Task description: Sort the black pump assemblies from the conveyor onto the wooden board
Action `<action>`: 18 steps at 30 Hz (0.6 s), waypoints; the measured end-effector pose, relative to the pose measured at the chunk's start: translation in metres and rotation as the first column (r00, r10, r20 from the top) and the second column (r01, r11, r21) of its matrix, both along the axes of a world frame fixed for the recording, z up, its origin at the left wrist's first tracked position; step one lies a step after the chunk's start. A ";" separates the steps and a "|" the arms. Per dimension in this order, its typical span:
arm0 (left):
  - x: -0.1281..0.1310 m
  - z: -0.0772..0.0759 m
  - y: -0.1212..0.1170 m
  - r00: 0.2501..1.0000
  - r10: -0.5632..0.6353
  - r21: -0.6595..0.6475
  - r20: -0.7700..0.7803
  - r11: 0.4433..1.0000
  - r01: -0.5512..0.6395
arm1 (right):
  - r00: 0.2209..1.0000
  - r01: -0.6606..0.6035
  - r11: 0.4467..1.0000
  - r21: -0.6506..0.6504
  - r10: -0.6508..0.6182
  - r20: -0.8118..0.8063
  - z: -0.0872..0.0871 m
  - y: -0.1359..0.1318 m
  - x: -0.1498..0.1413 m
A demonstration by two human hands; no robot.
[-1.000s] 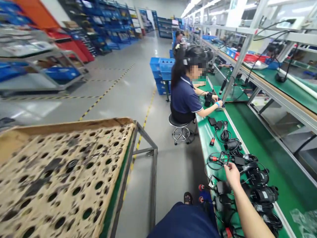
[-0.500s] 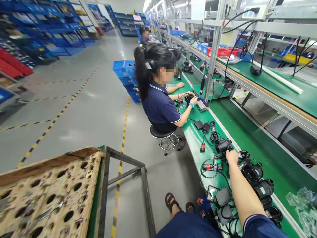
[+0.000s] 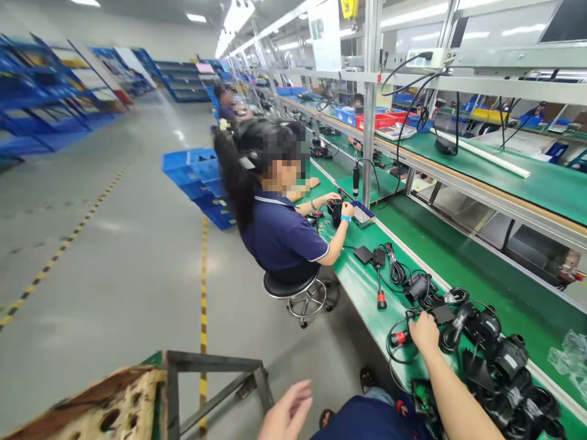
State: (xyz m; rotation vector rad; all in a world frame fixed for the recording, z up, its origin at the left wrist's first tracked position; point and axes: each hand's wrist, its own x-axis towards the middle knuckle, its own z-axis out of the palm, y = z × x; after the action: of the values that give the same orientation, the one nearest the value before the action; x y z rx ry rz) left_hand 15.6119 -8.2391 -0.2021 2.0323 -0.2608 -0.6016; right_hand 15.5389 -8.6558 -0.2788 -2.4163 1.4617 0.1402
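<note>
My right hand (image 3: pixel 424 333) reaches onto the green bench (image 3: pixel 367 293), its fingers curled over a black cable beside a flat black box (image 3: pixel 441 313). A red-tipped plug (image 3: pixel 400 337) lies just left of that hand. To its right are black round devices with coiled leads (image 3: pixel 498 351). Low in the view, over my lap, my left hand (image 3: pixel 287 415) is blurred, holds nothing, and its fingers are apart.
A seated co-worker in a navy shirt (image 3: pixel 284 235) works at the same bench further along. A steel cart frame (image 3: pixel 215 366) with a holed cardboard tray (image 3: pixel 110 409) stands at my left. Blue crates (image 3: pixel 197 177) sit on the floor behind the co-worker. A plastic bag (image 3: pixel 568 357) lies at far right.
The view has swung right and the cardboard tray has slid almost out of sight. My right hand has stayed among the cabled parts. My left hand has come into view at the bottom.
</note>
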 end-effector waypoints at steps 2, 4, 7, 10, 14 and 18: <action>0.019 -0.002 -0.054 0.987 -0.158 -0.045 0.012 0.986 0.159 | 0.999 -0.035 0.999 -0.034 0.034 -0.020 -0.009 0.009 0.000; 0.027 -0.007 -0.106 0.956 -0.293 -0.025 0.010 0.956 0.293 | 0.996 -0.079 0.994 -0.079 0.076 -0.046 -0.016 0.010 0.002; 0.024 -0.025 -0.168 0.902 -0.429 0.021 -0.050 0.902 0.431 | 0.993 -0.115 0.992 -0.054 0.112 -0.044 -0.015 0.000 0.004; 0.015 -0.047 -0.210 0.858 -0.497 -0.020 -0.125 0.866 0.499 | 0.996 -0.084 0.996 0.015 0.084 0.025 0.002 -0.008 0.000; 0.011 -0.060 -0.248 0.822 -0.494 -0.092 -0.282 0.867 0.490 | 0.994 -0.033 0.996 0.086 0.024 0.104 0.033 -0.014 -0.004; 0.015 -0.053 -0.283 0.764 -0.474 -0.110 -0.437 0.872 0.478 | 0.990 -0.022 0.993 0.112 0.006 0.144 0.048 -0.018 -0.002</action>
State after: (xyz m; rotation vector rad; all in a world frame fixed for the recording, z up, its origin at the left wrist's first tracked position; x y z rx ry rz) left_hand 15.6265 -8.5217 -0.2550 1.7631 -0.5008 -1.3773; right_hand 15.5373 -8.6739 -0.2303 -2.2950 1.3369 0.0500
